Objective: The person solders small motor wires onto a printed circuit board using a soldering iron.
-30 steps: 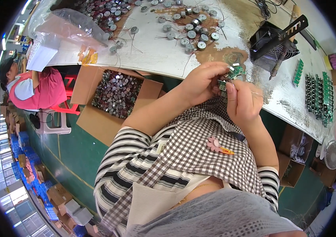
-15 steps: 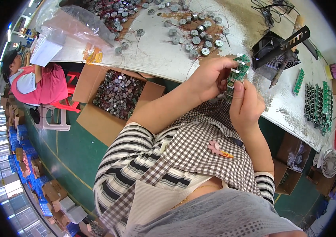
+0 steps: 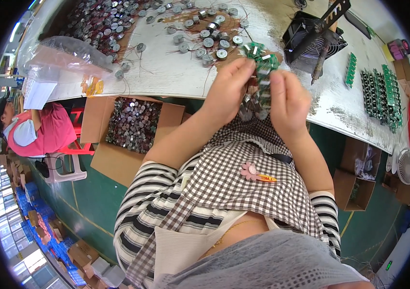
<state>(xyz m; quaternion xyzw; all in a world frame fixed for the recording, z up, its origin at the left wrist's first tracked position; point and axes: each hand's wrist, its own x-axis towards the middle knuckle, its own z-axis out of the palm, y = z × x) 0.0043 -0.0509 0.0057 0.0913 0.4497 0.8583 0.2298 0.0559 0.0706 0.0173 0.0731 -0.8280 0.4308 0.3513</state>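
With our left hand [image 3: 230, 86] and right hand [image 3: 289, 100], we pinch the green circuit boards [image 3: 267, 61], now motion-blurred where previously sharper, indicating that manipulation continues.

"What sort of place is this?"

"A factory workshop, for electronics by the look of it. Green circuit boards [image 3: 264, 66] are held at the upper middle, and more stand in rows at the right of a worn white bench [image 3: 161, 79]."

"Anything else on it?"

"Wired round metal parts [image 3: 101, 29] heaped at the upper left."

"And around it?"

"Another person [image 3: 46, 130] sitting at the left, blue boxes [image 3: 55, 248] stacked at the lower left, and a green floor [image 3: 103, 207] with yellow lines."
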